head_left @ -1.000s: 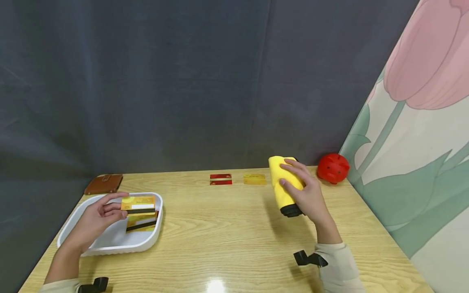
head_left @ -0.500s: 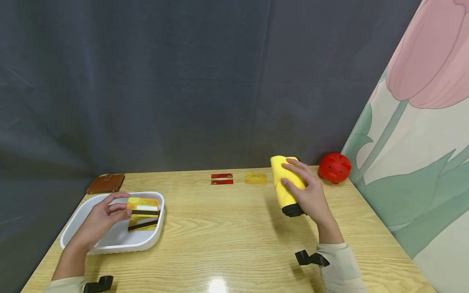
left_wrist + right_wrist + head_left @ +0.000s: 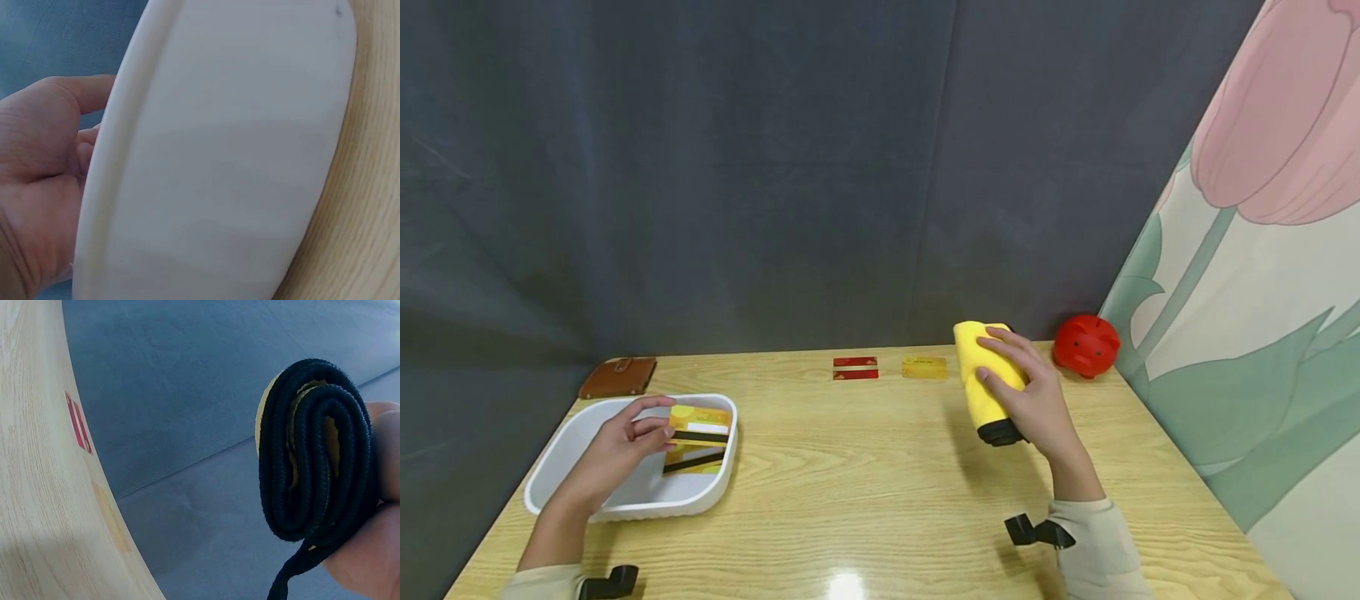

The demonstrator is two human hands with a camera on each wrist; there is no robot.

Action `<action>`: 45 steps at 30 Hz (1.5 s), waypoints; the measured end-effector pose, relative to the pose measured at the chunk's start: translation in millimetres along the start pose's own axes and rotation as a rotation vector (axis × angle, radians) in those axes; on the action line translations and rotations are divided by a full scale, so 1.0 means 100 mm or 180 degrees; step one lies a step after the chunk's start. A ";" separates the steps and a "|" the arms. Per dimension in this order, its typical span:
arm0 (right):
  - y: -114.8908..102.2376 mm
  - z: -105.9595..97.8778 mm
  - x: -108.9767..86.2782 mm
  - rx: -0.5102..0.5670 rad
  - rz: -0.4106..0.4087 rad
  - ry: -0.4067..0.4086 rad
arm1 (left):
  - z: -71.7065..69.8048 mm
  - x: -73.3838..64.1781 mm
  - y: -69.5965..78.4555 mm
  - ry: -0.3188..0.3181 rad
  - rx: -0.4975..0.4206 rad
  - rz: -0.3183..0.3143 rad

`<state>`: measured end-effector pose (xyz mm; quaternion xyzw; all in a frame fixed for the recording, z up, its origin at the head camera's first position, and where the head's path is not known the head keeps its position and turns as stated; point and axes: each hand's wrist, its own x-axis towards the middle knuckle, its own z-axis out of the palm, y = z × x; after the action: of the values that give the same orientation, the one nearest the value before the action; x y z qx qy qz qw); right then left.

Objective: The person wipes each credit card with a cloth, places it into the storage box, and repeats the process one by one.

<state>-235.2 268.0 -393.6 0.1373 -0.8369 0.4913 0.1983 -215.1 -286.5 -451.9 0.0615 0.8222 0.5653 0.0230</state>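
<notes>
In the head view my left hand (image 3: 613, 462) reaches over the white plastic tray (image 3: 658, 510) and pinches the left edge of a yellow bank card (image 3: 698, 414) with a black stripe. Below it in the tray lies another yellow striped card (image 3: 703, 468), partly overlapped. The tray's wall (image 3: 231, 156) fills most of the left wrist view and hides the fingertips and the card. On the right, my right hand (image 3: 1037, 400) grips a rolled yellow cloth (image 3: 976, 362) with black edging, raised over the table. Its coiled black end (image 3: 312, 456) faces the right wrist camera.
Along the table's far edge lie a red card (image 3: 855, 362) with a pale band and a yellow card (image 3: 924, 367). A brown wallet (image 3: 617, 377) sits behind the tray. At the far right corner stands a red piggy bank (image 3: 1086, 346), near the flowered wall.
My left hand has moved to the right with the card, bringing it further over the card in the tray. My right hand and the rolled cloth have stayed nearly still.
</notes>
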 end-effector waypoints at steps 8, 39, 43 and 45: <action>-0.01 0.00 -0.01 0.0027 -0.0018 -0.0001 | 0.01 0.01 -0.04 -0.0036 -0.0023 0.0141; -0.01 0.03 -0.01 0.0099 -0.0075 -0.0045 | 0.03 0.00 -0.04 0.0492 0.1037 0.0010; -0.01 0.01 -0.01 0.0080 -0.0040 -0.0033 | -0.02 -0.02 -0.04 0.0496 0.1091 0.0010; 0.00 0.01 -0.01 0.0063 -0.0009 -0.0033 | -0.02 -0.02 -0.03 0.0500 0.1067 0.0007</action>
<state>-234.5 267.3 -394.1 0.1429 -0.8329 0.4985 0.1933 -213.7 -290.0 -454.2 0.0210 0.9042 0.4235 -0.0524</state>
